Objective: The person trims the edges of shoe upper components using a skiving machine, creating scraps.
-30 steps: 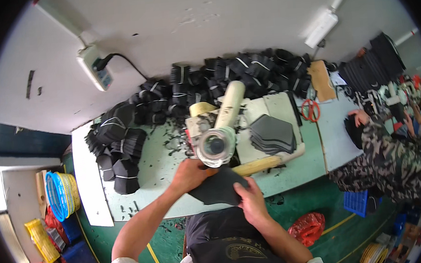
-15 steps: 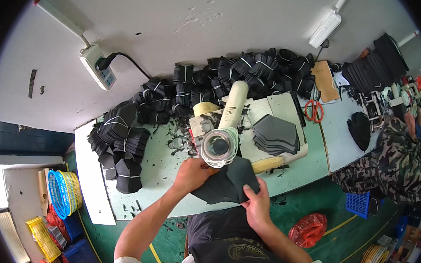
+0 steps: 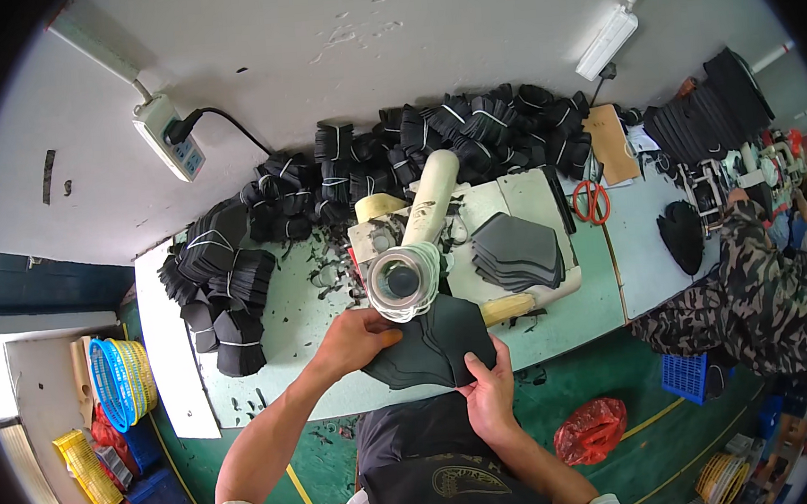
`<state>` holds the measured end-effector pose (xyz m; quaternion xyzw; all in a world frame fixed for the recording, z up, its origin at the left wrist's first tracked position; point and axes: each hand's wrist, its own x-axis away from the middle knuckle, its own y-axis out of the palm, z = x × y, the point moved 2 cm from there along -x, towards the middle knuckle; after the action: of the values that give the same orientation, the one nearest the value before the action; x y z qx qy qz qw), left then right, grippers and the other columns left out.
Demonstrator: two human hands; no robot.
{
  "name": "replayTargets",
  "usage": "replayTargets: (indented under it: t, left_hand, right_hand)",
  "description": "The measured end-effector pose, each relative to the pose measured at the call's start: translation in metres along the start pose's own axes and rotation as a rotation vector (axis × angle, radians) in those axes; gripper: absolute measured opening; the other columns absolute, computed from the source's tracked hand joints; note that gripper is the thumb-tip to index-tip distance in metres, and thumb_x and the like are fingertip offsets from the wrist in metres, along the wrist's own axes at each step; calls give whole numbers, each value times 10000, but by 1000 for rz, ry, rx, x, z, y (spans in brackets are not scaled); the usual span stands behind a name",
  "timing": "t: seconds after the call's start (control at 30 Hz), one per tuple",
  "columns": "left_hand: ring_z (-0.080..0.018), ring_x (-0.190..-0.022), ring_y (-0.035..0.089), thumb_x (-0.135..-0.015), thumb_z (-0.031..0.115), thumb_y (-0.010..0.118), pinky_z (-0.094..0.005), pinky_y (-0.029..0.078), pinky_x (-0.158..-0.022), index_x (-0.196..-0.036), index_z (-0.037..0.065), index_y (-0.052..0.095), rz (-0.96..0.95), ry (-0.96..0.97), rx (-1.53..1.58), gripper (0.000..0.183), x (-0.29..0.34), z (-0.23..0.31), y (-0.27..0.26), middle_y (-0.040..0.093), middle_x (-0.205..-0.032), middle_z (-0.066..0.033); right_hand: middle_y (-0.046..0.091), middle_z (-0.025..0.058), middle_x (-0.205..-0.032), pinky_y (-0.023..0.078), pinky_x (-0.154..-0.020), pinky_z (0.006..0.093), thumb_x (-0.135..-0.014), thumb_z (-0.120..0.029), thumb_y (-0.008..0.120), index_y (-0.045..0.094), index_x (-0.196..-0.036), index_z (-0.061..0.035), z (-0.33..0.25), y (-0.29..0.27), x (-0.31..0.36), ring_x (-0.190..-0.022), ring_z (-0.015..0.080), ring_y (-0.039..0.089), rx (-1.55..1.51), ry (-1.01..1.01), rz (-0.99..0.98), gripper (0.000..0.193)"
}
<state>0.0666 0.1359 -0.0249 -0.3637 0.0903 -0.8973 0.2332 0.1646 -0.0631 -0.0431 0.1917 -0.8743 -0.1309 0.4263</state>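
Note:
Between my hands, a few flat black sheet pieces (image 3: pixel 425 350) with curved edges lie fanned over one another at the front of the table. My left hand (image 3: pixel 358 339) pinches their left side, fingertips partly hidden behind the sheets. My right hand (image 3: pixel 489 378) grips the lower right edge, thumb on top. Just beyond them stands a round metal cup (image 3: pixel 402 282) with a dark centre, ringed by white string (image 3: pixel 431 267). It sits before a cream-coloured machine (image 3: pixel 432 193) with a thick tube-shaped arm. A stack of dark grey cut pieces (image 3: pixel 517 251) rests on the machine's right side.
Tied black bundles (image 3: pixel 336 172) line the wall, with more bundles (image 3: pixel 226 285) at the left. Orange-handled scissors (image 3: pixel 592 202) lie at the right. Black scraps litter the table (image 3: pixel 307 354). A red bag (image 3: pixel 590 432) is on the floor. A person in camouflage (image 3: pixel 762 290) sits at the right.
The black pieces have spread apart, so several curved edges now show between my hands. My left thumb now shows over the sheets. The whole view has shifted slightly.

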Motion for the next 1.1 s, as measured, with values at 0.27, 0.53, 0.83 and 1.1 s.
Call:
replayTargets:
  t: [0.27, 0.53, 0.83, 1.1]
  left_hand:
    - [-225, -845, 702, -801, 313, 718, -335, 528, -783, -1003, 92, 733, 175, 45, -462, 300, -16, 5, 7, 732, -907, -94]
    - [-238, -839, 698, -788, 331, 727, -341, 528, -769, -1025, 83, 721, 89, 44, -369, 344, -15, 4, 5, 729, -917, -108]
    - [-270, -807, 697, -774, 334, 735, -377, 528, -754, -991, 84, 732, 65, 9, -308, 331, -8, 6, -3, 727, -889, -116]
    - [-304, -778, 688, -785, 381, 705, -392, 531, -740, -954, 64, 722, 36, 85, -190, 360, -9, -10, 0, 708, -856, -151]
  right_hand:
    - [586, 98, -1168, 584, -783, 339, -911, -20, 571, 421, -1304, -93, -3, -2, -3, -987, 189, 636, -48, -19, -36, 428]
    - [576, 102, -1166, 568, -792, 313, -899, -11, 575, 418, -1320, -95, 2, -4, -2, -993, 184, 625, 3, 26, 0, 457]
    - [595, 88, -1138, 570, -610, 226, -892, -26, 598, 429, -1300, -84, -1, -7, -5, -886, 137, 658, -25, -3, -12, 446]
    - [609, 80, -1098, 564, -604, 227, -891, -29, 604, 426, -1287, -84, -4, -10, -5, -860, 134, 658, -39, -61, -6, 437]
